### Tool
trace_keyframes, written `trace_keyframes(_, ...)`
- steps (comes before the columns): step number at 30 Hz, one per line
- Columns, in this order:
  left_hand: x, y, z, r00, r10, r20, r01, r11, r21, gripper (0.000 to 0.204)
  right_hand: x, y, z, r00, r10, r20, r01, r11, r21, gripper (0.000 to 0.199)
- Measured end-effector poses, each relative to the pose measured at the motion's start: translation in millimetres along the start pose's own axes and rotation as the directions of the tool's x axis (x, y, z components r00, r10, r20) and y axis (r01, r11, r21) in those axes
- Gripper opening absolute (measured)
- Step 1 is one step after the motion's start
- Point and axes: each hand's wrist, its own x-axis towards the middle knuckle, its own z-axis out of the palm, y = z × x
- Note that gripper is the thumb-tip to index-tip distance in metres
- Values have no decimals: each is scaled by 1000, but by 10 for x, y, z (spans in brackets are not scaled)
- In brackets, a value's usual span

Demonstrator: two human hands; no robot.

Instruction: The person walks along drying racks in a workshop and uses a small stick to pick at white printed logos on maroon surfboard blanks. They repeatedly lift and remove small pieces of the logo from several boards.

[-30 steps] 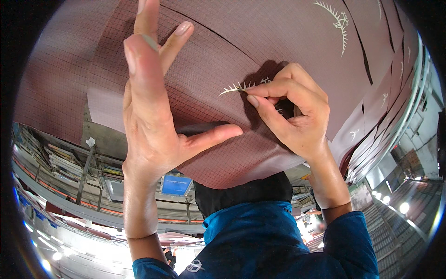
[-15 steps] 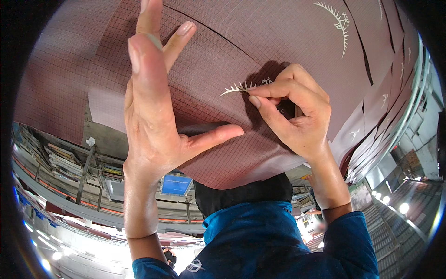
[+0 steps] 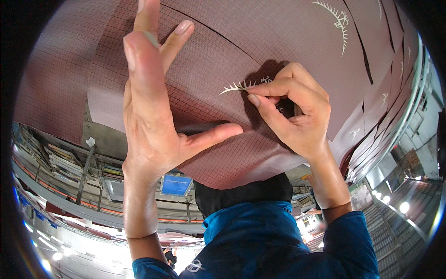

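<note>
Under both hands spreads a maroon fabric panel [image 3: 209,93] with a fine dark grid. My left hand [image 3: 148,111] is open above its left part, fingers stretched toward the far side and thumb pointing right. My right hand [image 3: 297,111] is closed in a pinch at a white spiky curved print [image 3: 230,88] on this panel. Something tiny shows between thumb and index finger, too small to name. Part of the print lies hidden behind the fingers, in their shadow.
Another panel with a white spiky print [image 3: 343,35] lies at the far right, and more printed panels overlap along the curved right edge. Below the table's left edge are a metal rack [image 3: 86,174] with stacked frames and a blue panel [image 3: 176,184].
My left hand has shifted very slightly to the left, fingers still spread. My right hand keeps its pinch at nearly the same spot on the print.
</note>
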Motion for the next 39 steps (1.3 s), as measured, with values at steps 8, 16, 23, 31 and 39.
trace_keyframes(8,12,13,-21,1000,-2,16,2,1000,30,157,4,18,3,1000,-30,7,30,999,-22,23)
trace_keyframes(16,9,18,-10,1000,-11,4,11,1000,9,157,15,3,1,999,-39,14,39,998,-44,22)
trace_keyframes(23,7,14,0,1000,-11,-4,11,1000,-6,156,-31,-8,-31,1000,-12,-21,12,999,-32,22)
trace_keyframes(31,7,1,32,1000,-13,-26,12,999,-45,156,-13,-30,-13,1000,-14,-10,14,1000,-21,20)
trace_keyframes(39,4,8,19,1000,-10,-20,10,1000,-25,156,-3,2,8,999,-53,4,53,997,-58,19)
